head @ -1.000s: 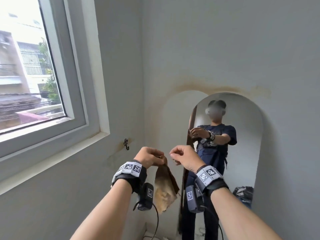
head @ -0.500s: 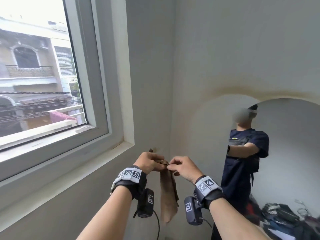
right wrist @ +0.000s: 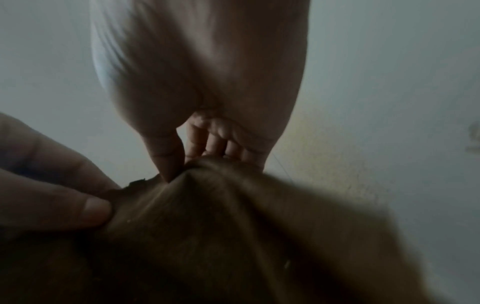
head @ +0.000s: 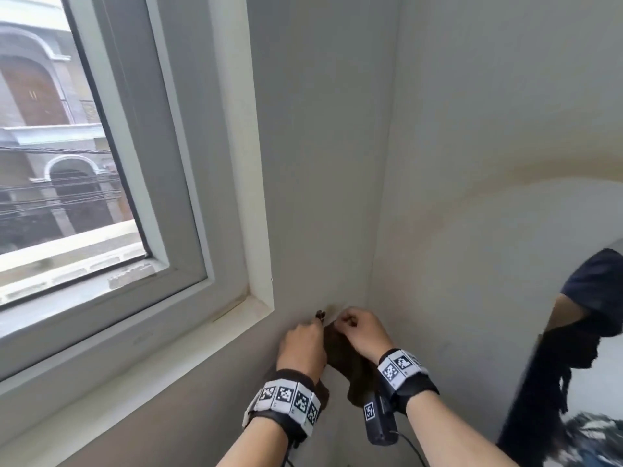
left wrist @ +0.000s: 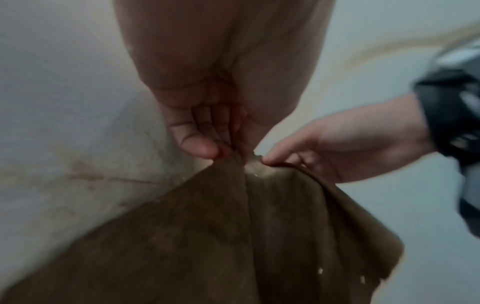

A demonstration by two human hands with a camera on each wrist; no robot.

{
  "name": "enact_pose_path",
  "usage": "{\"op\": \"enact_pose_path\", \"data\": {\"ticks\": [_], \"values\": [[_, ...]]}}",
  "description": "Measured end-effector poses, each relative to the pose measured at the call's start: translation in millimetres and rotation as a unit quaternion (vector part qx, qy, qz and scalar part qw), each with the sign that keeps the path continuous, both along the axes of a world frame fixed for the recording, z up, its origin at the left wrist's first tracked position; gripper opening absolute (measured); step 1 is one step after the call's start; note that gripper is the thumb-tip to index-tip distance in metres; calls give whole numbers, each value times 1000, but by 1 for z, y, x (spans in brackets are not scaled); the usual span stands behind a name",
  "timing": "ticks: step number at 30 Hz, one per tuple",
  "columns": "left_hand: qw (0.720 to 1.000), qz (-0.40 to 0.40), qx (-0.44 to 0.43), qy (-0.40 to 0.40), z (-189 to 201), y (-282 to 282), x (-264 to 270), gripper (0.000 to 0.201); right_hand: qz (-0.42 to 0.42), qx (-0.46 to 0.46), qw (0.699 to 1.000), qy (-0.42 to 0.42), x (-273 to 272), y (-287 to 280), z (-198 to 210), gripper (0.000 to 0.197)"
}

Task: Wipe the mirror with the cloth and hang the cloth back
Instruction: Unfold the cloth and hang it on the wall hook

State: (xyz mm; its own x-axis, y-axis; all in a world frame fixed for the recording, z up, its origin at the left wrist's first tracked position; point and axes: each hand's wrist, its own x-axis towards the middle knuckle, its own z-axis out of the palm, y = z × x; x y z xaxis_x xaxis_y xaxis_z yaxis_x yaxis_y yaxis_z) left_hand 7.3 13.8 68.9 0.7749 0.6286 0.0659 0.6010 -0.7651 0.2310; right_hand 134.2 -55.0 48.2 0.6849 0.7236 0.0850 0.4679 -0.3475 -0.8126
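Note:
A brown cloth (head: 347, 362) hangs between my two hands close to the grey wall under the window corner. My left hand (head: 303, 338) pinches its top edge on the left; the left wrist view shows thumb and fingers closed on the cloth (left wrist: 221, 236). My right hand (head: 357, 328) pinches the same edge just to the right, and the cloth (right wrist: 233, 236) bunches under that thumb. A small dark wall hook (head: 320, 315) sticks out just above my left hand's fingertips. The arched mirror (head: 593, 382) is at the far right, showing a reflected person in dark clothes.
A window (head: 84, 163) with a wide pale frame and sill fills the left side. The two walls meet in a corner (head: 377, 230) right behind my hands. A brownish stain arcs over the mirror's top.
My head and both hands have turned left from the mirror toward the wall under the window. The cloth's top edge has been carried up to the hook, still pinched by both hands.

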Motion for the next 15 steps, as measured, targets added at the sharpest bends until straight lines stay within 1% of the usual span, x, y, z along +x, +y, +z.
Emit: {"op": "enact_pose_path", "data": {"ticks": [2, 5, 8, 11, 13, 15], "values": [[999, 8, 32, 15, -8, -2, 6, 31, -5, 3, 1000, -9, 9, 11, -7, 18], [999, 24, 39, 26, -14, -1, 10, 33, 15, -22, 999, -18, 14, 20, -16, 13], [998, 26, 45, 44, -17, -3, 12, 34, 30, -36, 999, -27, 16, 24, -28, 19], [997, 23, 38, 67, -17, -7, 13, 32, 33, -46, 998, -33, 16, 24, -37, 17], [996, 22, 22, 78, -19, -7, 14, 31, 35, -51, 998, -32, 17, 23, -37, 19], [996, 21, 7, 84, -22, -11, 12, 29, 37, -59, 997, -33, 18, 19, -37, 16]]}}
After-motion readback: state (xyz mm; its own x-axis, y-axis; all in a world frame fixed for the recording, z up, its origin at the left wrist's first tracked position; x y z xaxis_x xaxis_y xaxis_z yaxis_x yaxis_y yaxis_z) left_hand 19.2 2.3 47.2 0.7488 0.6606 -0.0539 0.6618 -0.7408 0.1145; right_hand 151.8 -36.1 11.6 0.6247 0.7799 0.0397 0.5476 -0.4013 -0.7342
